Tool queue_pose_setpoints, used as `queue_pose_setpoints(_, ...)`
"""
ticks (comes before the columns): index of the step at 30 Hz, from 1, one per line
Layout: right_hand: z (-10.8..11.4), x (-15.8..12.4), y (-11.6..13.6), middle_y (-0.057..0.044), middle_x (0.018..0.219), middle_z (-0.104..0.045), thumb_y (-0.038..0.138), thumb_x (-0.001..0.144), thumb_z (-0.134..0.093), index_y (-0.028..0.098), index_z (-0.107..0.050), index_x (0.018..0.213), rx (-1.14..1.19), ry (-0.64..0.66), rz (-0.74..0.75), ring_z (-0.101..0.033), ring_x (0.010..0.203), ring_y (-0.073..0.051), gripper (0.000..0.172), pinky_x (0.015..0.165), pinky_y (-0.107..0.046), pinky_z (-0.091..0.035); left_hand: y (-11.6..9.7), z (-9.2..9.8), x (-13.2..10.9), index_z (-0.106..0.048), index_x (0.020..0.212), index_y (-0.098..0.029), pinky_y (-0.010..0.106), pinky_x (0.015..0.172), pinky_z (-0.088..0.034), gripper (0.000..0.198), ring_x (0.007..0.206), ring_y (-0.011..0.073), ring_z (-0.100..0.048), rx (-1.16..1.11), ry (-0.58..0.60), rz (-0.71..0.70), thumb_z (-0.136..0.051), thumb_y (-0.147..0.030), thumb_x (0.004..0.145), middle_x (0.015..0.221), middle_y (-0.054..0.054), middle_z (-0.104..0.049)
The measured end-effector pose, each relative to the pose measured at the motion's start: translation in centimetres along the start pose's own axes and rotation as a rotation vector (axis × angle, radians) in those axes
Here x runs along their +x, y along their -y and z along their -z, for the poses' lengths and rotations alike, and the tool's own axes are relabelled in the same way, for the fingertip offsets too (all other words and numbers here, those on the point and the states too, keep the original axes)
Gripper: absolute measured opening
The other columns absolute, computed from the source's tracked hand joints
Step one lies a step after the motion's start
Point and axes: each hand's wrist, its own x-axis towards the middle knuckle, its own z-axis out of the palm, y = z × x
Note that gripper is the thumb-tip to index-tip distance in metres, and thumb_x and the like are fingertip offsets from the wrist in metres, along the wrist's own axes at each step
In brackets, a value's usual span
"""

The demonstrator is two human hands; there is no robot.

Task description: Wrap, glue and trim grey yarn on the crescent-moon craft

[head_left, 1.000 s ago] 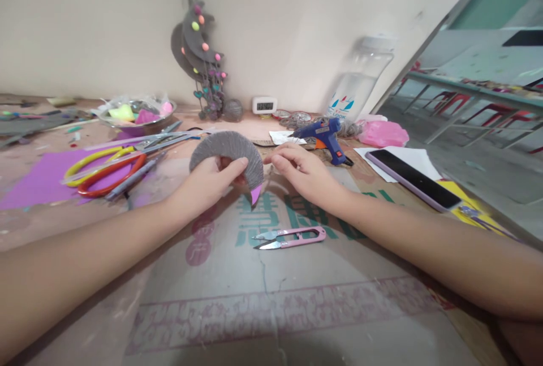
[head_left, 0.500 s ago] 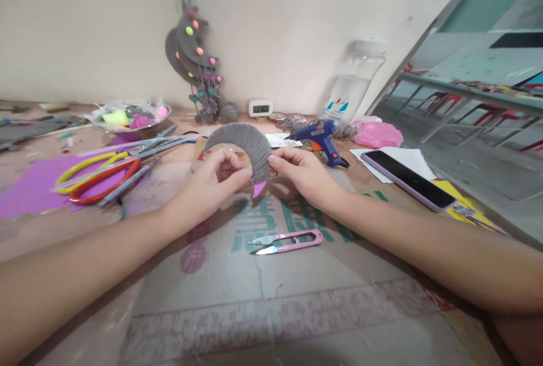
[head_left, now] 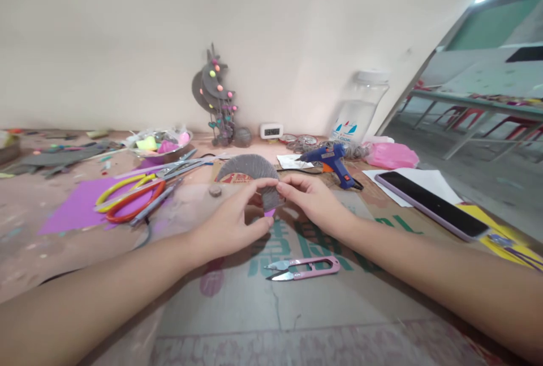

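A crescent shape wrapped in grey yarn (head_left: pixel 251 166) is held above the cardboard, with a bit of purple showing at its lower tip. My left hand (head_left: pixel 237 213) grips that lower end, thumb below and fingers over it. At the crescent's right edge, my right hand (head_left: pixel 307 199) pinches it between thumb and fingers. Pink thread snips (head_left: pixel 314 267) lie on the cardboard (head_left: pixel 229 309) just in front of my hands.
Yellow- and red-handled scissors (head_left: pixel 136 202) rest on purple sheet (head_left: pixel 72 213) at left, near a bowl (head_left: pixel 161 155). Behind stand a decorated moon (head_left: pixel 214 94), a timer (head_left: pixel 271 130) and a bottle (head_left: pixel 358 108). A blue glue gun (head_left: pixel 333 163) and phone (head_left: pixel 430 203) lie at right.
The view has shifted, so the scene sits lower and further right. My left hand has moved from inside the crescent's curve to its lower tip, with the fingers now over it.
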Motion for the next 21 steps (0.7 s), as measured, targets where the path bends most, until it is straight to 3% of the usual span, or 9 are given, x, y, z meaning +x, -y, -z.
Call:
queue_pose_setpoints(2,0.00,-0.05,0.11,0.006,0.054,-0.041,0.042,0.081,-0.056,0.016,-0.060,0.077,0.001,0.000,-0.020,-0.033,0.046,-0.007,0.027,0.046,-0.021,-0.030,-0.07,0.03,-0.02,-0.041,0.127,-0.023,0.032,0.087,-0.046,0.049,0.097,0.0178,-0.057,0.010,-0.001,0.019,-0.054,-0.018,0.080,0.110,0.007,-0.057)
queue_pose_setpoints(5,0.01,-0.05,0.12,0.004,0.059,-0.046,0.040,0.081,-0.056,0.015,-0.060,0.076,0.022,0.008,0.014,-0.039,0.051,-0.008,0.025,0.051,-0.023,-0.034,-0.15,0.10,-0.02,-0.040,0.130,-0.024,0.031,0.083,-0.047,0.050,0.093,0.0180,-0.058,-0.018,-0.026,0.050,-0.052,-0.021,0.082,0.104,0.006,-0.059)
queue_pose_setpoints(9,-0.10,-0.13,0.14,0.004,0.059,-0.045,0.038,0.080,-0.058,0.015,-0.059,0.074,0.030,0.039,0.017,-0.038,0.052,-0.008,0.024,0.051,-0.022,-0.033,-0.14,0.17,0.09,-0.053,0.117,-0.024,0.028,0.075,-0.047,0.031,0.091,0.0185,-0.058,-0.012,-0.131,0.096,-0.044,-0.028,0.088,0.103,0.004,-0.061)
queue_pose_setpoints(13,-0.23,-0.18,0.38,0.005,0.059,-0.045,0.036,0.082,-0.056,0.015,-0.059,0.072,-0.005,0.085,0.000,-0.038,0.052,-0.007,0.024,0.052,-0.022,-0.033,0.08,0.14,0.19,-0.055,0.111,-0.024,0.024,0.062,-0.045,0.025,0.079,0.0162,-0.058,0.005,-0.117,0.124,-0.044,-0.030,0.089,0.095,0.003,-0.062)
queue_pose_setpoints(18,0.16,-0.17,0.31,-0.001,0.081,-0.058,0.032,0.084,-0.053,0.015,-0.059,0.092,-0.072,-0.042,0.126,-0.050,0.069,-0.011,0.020,0.064,-0.024,-0.040,0.28,0.22,0.25,-0.054,0.102,-0.022,0.022,0.058,-0.041,0.017,0.070,0.0120,-0.056,0.069,-0.218,0.081,-0.046,-0.022,0.088,0.086,0.000,-0.060)
queue_pose_setpoints(21,0.48,-0.58,0.46,0.002,0.068,-0.050,0.034,0.083,-0.055,0.017,-0.058,0.094,-0.207,-0.116,0.125,-0.044,0.060,-0.010,0.020,0.056,-0.023,-0.037,0.32,0.31,0.25,-0.053,0.100,-0.021,0.021,0.055,-0.040,0.014,0.062,0.0102,-0.053,0.096,-0.251,0.070,-0.044,-0.021,0.089,0.077,-0.003,-0.057)
